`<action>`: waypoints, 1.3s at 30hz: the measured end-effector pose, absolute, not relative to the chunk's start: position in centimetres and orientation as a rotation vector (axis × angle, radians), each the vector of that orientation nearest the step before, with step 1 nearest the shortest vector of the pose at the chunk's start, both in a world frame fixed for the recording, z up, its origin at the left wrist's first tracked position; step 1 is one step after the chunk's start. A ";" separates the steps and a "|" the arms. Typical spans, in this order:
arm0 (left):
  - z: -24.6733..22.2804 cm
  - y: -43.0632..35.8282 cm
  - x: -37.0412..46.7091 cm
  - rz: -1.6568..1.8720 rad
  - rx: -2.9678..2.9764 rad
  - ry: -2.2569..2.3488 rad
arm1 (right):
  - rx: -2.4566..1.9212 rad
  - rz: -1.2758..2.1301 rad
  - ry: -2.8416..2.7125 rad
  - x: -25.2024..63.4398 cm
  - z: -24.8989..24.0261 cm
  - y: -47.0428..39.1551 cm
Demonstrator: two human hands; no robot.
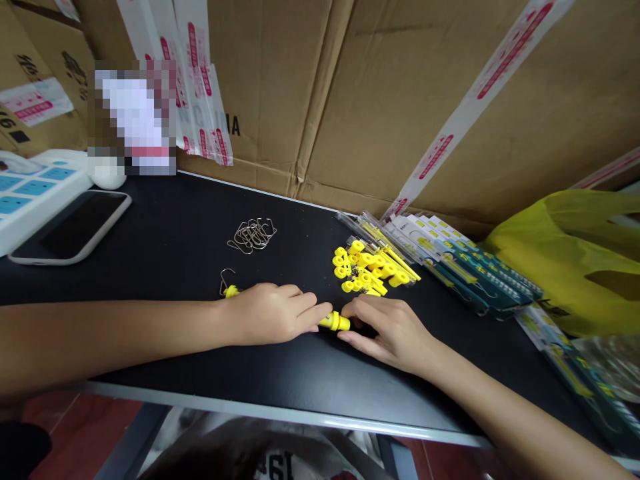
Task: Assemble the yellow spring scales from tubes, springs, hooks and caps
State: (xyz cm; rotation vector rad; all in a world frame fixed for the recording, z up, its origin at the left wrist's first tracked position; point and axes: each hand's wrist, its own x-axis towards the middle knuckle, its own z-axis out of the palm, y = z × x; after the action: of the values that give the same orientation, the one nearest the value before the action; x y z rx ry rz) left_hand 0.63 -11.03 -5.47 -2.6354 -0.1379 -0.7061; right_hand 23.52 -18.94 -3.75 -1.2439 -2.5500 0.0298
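Note:
A yellow-ended spring scale [341, 323] lies crosswise, low over the black tabletop. My left hand [273, 312] is closed over its middle and hides most of the tube. Past the left wrist, the scale's other yellow end [231, 291] shows with a wire hook [227, 279] on it. My right hand [390, 330] has its thumb and forefinger on either side of the near yellow cap, pinching it at the tip. Just behind that hand is a pile of yellow plastic parts [373, 262] with small springs among them. Clear tubes [376, 233] with yellow rods lie behind the pile.
A heap of wire hooks [253, 235] sits mid-table. Packaged spring scales [465, 263] are stacked at right, beside a yellow plastic bag [560, 260]. At left are a phone [75, 223] and a power strip [45, 177]. Taped cardboard boxes [400, 87] stand along the back edge.

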 end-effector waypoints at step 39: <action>-5.5 -11.0 0.6 -0.684 -2.646 -0.131 | -1.225 0.018 -2.567 23.5 -3.8 -18.8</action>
State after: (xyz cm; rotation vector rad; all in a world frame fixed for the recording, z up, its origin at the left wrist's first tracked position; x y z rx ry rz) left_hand 0.61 -10.97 -5.52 -2.6455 -0.1311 -0.6844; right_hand 23.49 -18.85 -3.78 -1.2248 -2.5674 0.0184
